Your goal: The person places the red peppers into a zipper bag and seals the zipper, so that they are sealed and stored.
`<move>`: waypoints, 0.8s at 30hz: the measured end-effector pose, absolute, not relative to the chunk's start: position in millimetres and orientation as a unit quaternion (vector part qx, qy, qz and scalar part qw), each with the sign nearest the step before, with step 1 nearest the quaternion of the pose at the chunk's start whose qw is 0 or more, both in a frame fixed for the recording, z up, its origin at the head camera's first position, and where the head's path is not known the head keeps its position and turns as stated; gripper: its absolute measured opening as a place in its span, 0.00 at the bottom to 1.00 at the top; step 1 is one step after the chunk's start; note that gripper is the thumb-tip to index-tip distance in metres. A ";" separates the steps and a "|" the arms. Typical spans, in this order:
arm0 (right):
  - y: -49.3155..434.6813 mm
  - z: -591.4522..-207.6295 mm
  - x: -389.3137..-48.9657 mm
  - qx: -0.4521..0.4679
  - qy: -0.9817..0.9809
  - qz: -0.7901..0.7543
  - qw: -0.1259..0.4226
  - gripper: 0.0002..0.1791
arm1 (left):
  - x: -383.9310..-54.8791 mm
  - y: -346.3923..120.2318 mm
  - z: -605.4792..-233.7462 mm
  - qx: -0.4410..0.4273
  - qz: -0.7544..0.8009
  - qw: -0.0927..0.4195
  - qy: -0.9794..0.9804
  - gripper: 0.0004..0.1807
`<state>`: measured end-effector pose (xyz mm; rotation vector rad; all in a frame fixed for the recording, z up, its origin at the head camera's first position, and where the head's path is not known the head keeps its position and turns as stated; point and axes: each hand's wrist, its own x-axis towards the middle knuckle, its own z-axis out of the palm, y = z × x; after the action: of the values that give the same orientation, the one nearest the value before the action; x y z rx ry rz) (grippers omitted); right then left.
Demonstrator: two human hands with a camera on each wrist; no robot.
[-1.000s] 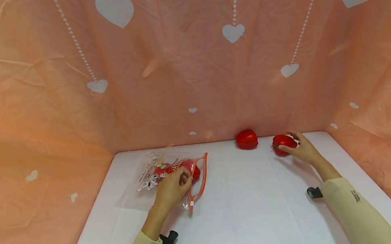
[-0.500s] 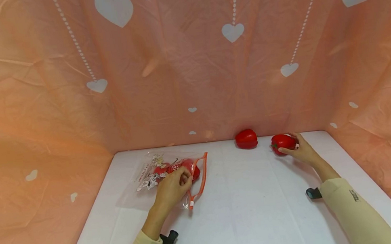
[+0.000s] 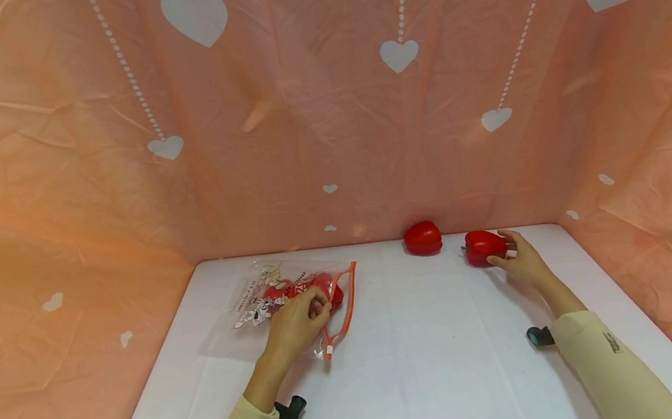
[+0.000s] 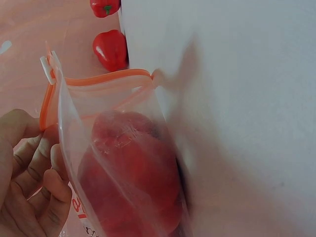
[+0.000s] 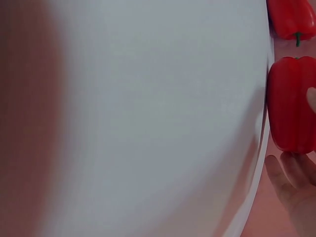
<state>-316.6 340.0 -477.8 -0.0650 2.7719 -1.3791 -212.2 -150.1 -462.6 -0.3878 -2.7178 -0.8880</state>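
Note:
My left hand (image 3: 296, 323) pinches the edge of a clear zip bag (image 3: 242, 319) with an orange slider seal. Several red bell peppers (image 4: 143, 168) lie inside the bag, partly veiled by the plastic and its print. The bag's mouth gapes toward the right. Over on the right, my right hand (image 3: 521, 262) holds the right end of another red bell pepper (image 3: 484, 248) between thumb and fingers. This pepper lies on its side with its stem pointing left, resting on the table. In the right wrist view, fingers (image 5: 284, 185) meet the pepper's lower end; part of the hand is cut off.
A second loose bell pepper (image 3: 423, 238) lies at the back edge of the white table (image 3: 436, 358), left of the held one. An orange curtain (image 3: 330, 112) with white hearts hangs behind the table and along both sides.
The right-hand pepper has turned on the table, its stem swinging from facing the viewer to pointing left. My right hand has shifted toward its right end. My left hand and the bag stayed put.

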 end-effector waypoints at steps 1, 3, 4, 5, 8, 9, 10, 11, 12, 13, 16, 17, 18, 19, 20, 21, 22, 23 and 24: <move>340.1 -477.7 -316.5 -0.020 0.897 -0.442 0.022 0.47 | -212.2 -150.1 -462.5 -0.134 -0.306 0.129 -0.934 0.06; 339.8 -477.8 -316.2 -0.019 0.900 -0.435 0.018 0.46 | -212.2 -150.1 -462.6 -0.134 -0.308 0.128 -0.933 0.07; 339.9 -478.1 -316.3 -0.020 0.902 -0.431 0.016 0.45 | -212.2 -150.1 -462.6 -0.134 -0.308 0.128 -0.933 0.06; 340.3 -478.4 -316.2 -0.020 0.904 -0.427 0.014 0.44 | -212.2 -150.1 -462.7 -0.133 -0.309 0.128 -0.933 0.06; 341.2 -479.3 -315.5 -0.021 0.911 -0.413 0.009 0.41 | -212.3 -150.1 -463.0 -0.132 -0.309 0.126 -0.933 0.06; 341.3 -479.5 -315.2 -0.021 0.912 -0.409 0.007 0.41 | -212.4 -150.2 -463.1 -0.131 -0.309 0.126 -0.934 0.06; 341.6 -479.7 -315.1 -0.022 0.914 -0.404 0.006 0.41 | -212.4 -150.2 -463.2 -0.131 -0.309 0.126 -0.934 0.06; 341.6 -479.7 -314.7 -0.020 0.915 -0.402 0.006 0.40 | -212.4 -150.2 -463.1 -0.130 -0.308 0.125 -0.934 0.06; 341.5 -479.5 -314.2 -0.019 0.917 -0.399 0.007 0.41 | -212.5 -150.3 -463.1 -0.130 -0.309 0.125 -0.934 0.06; 341.4 -479.2 -313.7 -0.017 0.917 -0.399 0.008 0.41 | -212.5 -150.3 -463.1 -0.129 -0.310 0.124 -0.934 0.06; 340.8 -478.7 -312.5 -0.012 0.918 -0.396 0.017 0.41 | -212.2 -150.3 -462.6 -0.129 -0.313 0.123 -0.933 0.06; 340.6 -478.4 -311.9 -0.010 0.918 -0.396 0.020 0.42 | -212.0 -150.2 -462.3 -0.129 -0.314 0.122 -0.933 0.06; 340.3 -478.1 -311.2 -0.008 0.918 -0.396 0.023 0.42 | -211.7 -150.2 -462.1 -0.130 -0.315 0.122 -0.932 0.06; 340.3 -477.9 -310.8 -0.006 0.918 -0.396 0.025 0.41 | -211.5 -150.1 -461.9 -0.130 -0.316 0.122 -0.932 0.06; 340.3 -477.9 -310.4 -0.006 0.918 -0.396 0.026 0.41 | -211.3 -150.0 -461.7 -0.131 -0.316 0.122 -0.932 0.06; 340.1 -477.7 -309.8 -0.005 0.917 -0.398 0.027 0.41 | -211.1 -150.0 -461.6 -0.131 -0.315 0.122 -0.932 0.06; 340.0 -477.6 -309.2 -0.004 0.916 -0.401 0.027 0.41 | -211.1 -149.9 -461.5 -0.130 -0.315 0.122 -0.932 0.06; 340.2 -477.8 -308.8 -0.003 0.915 -0.403 0.027 0.41 | -211.0 -149.9 -461.4 -0.130 -0.314 0.122 -0.932 0.06; 340.1 -478.0 -308.3 -0.003 0.913 -0.406 0.027 0.41 | -211.0 -149.9 -461.4 -0.130 -0.313 0.122 -0.933 0.06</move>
<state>-308.3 340.1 -478.0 -0.0100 2.8214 -1.2556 -211.0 -149.9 -461.4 -0.3791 -2.7220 -0.9140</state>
